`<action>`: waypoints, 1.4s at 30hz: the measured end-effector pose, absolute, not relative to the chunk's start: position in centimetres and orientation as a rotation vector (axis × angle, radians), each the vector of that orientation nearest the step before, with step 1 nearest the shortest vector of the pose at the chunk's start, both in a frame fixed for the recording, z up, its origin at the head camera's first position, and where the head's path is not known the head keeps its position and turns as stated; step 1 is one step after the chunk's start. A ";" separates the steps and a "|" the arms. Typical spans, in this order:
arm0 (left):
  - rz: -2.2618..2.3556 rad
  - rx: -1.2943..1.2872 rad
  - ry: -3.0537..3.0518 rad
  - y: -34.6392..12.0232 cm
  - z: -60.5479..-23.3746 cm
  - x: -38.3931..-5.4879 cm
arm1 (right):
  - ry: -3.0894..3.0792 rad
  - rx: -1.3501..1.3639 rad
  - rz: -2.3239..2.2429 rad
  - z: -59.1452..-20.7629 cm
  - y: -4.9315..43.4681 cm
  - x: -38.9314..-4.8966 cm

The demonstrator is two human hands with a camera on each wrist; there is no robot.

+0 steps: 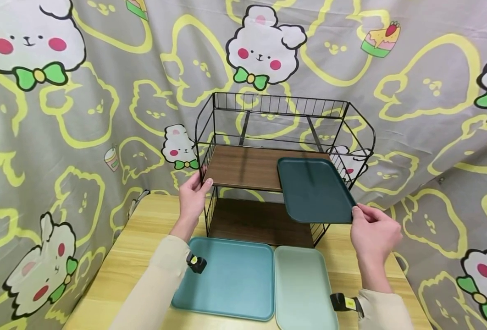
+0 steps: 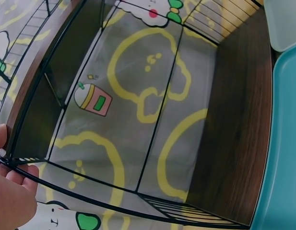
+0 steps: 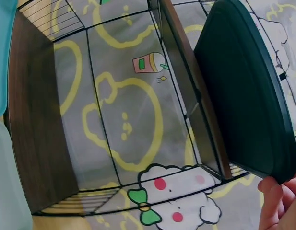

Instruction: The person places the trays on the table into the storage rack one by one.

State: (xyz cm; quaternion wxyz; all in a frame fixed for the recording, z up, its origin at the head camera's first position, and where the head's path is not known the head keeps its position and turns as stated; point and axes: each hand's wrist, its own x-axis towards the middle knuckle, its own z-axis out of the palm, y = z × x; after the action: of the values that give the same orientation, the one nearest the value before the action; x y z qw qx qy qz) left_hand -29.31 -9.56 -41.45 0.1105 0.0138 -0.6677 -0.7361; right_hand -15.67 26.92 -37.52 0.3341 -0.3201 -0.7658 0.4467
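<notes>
A two-tier black wire rack with brown wood-look shelves (image 1: pixel 243 169) stands on the table. My left hand (image 1: pixel 191 201) grips its frame at the left front corner of the upper shelf; in the left wrist view, this hand (image 2: pixel 13 191) has its thumb above and fingers below. The right hand (image 1: pixel 373 233) pinches a dark green tray (image 1: pixel 315 190) by its near right corner. That tray overlaps the right part of the upper shelf and juts out past its front edge. Seen from the right wrist, the tray's underside (image 3: pixel 248 96) tilts up off the shelf toward the hand.
A blue tray (image 1: pixel 235 279) and a pale green tray (image 1: pixel 301 284) lie side by side before the rack on the wooden table (image 1: pixel 115 270). The brown lower shelf (image 1: pixel 251 220) sits low, behind them. A patterned grey curtain (image 1: pixel 136 68) hangs behind and around the table.
</notes>
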 end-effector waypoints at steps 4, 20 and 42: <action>-2.159 0.041 -1.965 -9.5 -41.5 -29.3 | -1.945 -0.849 1.199 -37.8 26.3 -17.1; -2.138 0.033 -1.961 -9.4 -41.8 -29.4 | -1.741 -0.858 1.175 -39.1 24.5 -21.4; -2.150 0.039 -1.966 -9.5 -41.7 -29.5 | -1.641 -0.935 1.305 -38.8 24.2 -23.1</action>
State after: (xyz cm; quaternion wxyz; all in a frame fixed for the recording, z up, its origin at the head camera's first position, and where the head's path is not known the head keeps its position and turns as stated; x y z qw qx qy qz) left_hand -29.45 -9.51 -41.69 0.1140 0.0133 -0.6703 -0.7331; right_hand -23.11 24.24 -38.80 0.4105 -0.3716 -0.6517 0.5184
